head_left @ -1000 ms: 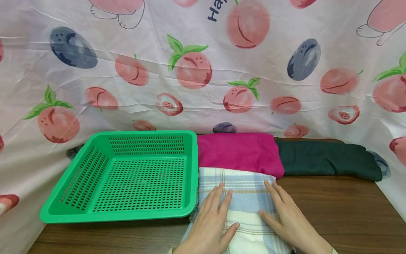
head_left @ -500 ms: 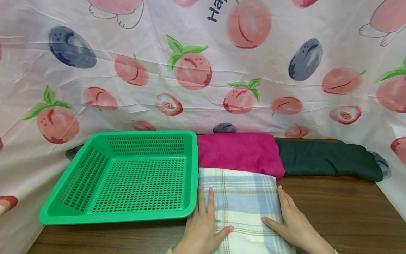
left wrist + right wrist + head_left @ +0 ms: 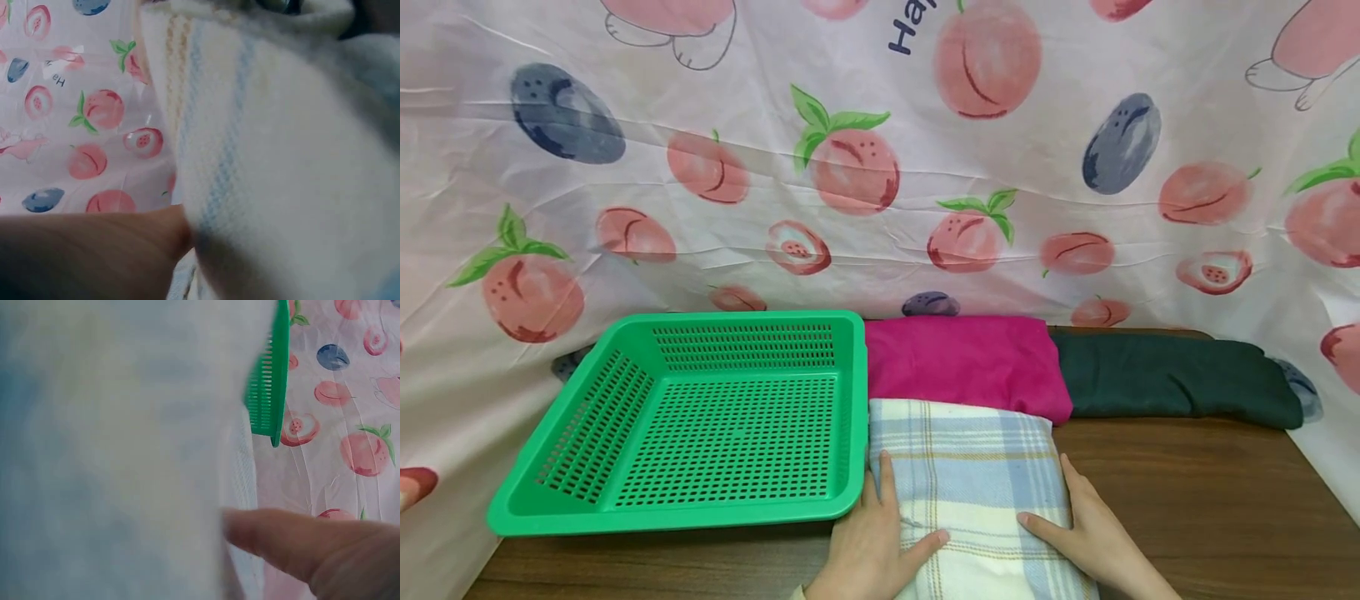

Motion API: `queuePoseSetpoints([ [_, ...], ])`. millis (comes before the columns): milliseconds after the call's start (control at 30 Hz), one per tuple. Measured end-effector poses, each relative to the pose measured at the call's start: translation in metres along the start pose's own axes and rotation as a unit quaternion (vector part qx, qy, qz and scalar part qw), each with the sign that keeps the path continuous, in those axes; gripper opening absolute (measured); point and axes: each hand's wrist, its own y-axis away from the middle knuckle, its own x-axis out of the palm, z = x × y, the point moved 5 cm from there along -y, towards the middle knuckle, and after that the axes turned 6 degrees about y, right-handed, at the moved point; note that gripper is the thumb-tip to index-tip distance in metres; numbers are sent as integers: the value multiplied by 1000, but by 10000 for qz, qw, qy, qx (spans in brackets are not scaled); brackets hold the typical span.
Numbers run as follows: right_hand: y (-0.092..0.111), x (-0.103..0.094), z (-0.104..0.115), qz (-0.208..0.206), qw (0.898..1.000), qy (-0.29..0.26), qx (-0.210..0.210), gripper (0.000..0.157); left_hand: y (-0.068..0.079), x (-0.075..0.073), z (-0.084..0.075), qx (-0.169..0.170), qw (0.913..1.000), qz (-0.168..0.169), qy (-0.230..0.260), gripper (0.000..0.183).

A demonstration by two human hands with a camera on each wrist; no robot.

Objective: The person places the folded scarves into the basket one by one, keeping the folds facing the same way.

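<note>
A folded plaid scarf (image 3: pixel 977 483) in white, pale blue and tan lies at the front of the table. My left hand (image 3: pixel 867 542) rests along its left edge, fingers straight and thumb laid on top. On the opposite edge, my right hand (image 3: pixel 1097 529) lies with straight fingers down the side and its thumb touching the top. Both wrist views are largely filled by blurred scarf fabric (image 3: pixel 281 150). In the right wrist view the thumb (image 3: pixel 275 540) meets the cloth. The far fingers of both hands are partly hidden.
A green perforated basket (image 3: pixel 681 521) stands left of the scarf, close to my left hand. Behind the scarf lies a folded magenta cloth (image 3: pixel 962 358), with a folded dark green cloth (image 3: pixel 1172 375) to its right. A fruit-print curtain (image 3: pixel 880 292) hangs behind the wooden table (image 3: pixel 1210 492).
Both hands have slid outward from the top of the scarf to its left and right edges. The scarf, basket and other cloths stay in place.
</note>
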Motion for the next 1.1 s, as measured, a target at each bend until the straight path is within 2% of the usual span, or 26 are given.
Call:
queuePoseSetpoints([
  [167, 0, 2, -3, 64, 9986, -450, 276, 99, -1, 2, 1, -91, 9994, -67, 315, 106],
  [233, 0, 3, -4, 88, 9968, -664, 432, 98, -2, 3, 3, -143, 9977, -17, 662, 104],
  [300, 1, 4, -5, 83, 9945, -875, 571, 98, -3, 4, 5, -181, 9925, -2, 1207, 101],
  [367, 1, 6, -6, 78, 9913, -1110, 706, 96, -4, 6, 9, -295, 9801, -25, 1964, 96],
  [433, 2, 8, -7, 54, 9868, -1394, 821, 94, -5, 7, 13, -439, 9624, -67, 2679, 91],
  [500, 2, 10, -7, 54, 9825, -1641, 877, 92, -5, 8, 16, -533, 9466, -118, 3178, 87],
  [567, 1, 11, -7, 67, 9784, -1855, 910, 91, -5, 8, 18, -645, 9358, -78, 3464, 87],
  [800, 1, 16, -10, 219, 9671, -2331, 997, 91, -5, 8, 21, -848, 9103, 254, 4045, 87],
  [867, 1, 18, -10, 248, 9639, -2454, 1001, 92, -5, 8, 21, -897, 9071, 348, 4098, 88],
  [1100, 3, 22, -9, 285, 9547, -2770, 1049, 96, -5, 3, 22, -931, 9129, 531, 3939, 89],
])
